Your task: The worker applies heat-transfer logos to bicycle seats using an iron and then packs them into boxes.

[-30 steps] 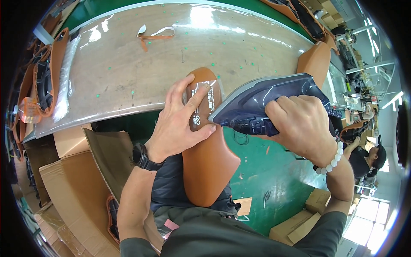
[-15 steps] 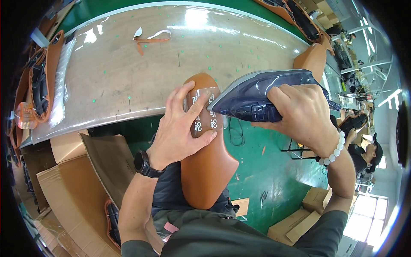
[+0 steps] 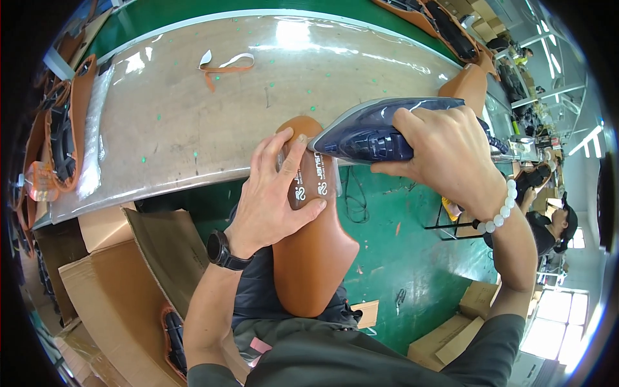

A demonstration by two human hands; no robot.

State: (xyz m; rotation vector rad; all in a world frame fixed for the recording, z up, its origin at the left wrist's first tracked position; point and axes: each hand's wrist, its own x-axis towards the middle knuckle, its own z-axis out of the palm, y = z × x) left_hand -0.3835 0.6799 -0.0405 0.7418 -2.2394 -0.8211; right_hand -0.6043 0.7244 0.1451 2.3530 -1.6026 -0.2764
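Left hand (image 3: 263,190) lies spread on the smooth orange-brown saddle-shaped piece (image 3: 313,258) at frame centre, likely steadying its white-printed clear film (image 3: 322,173), while right hand (image 3: 454,151) grips the glossy navy-blue clothes iron (image 3: 361,134), probably for tip control.

Grey-edged dark-blue iron (image 3: 377,132) in your figure, orange-brown panel (image 3: 313,258), white-printed clear film (image 3: 321,182), your black watch (image 3: 219,249), your white-beaded bracelet (image 3: 500,219), green floor (image 3: 387,271), green-dotted beige tabletop (image 3: 213,116)
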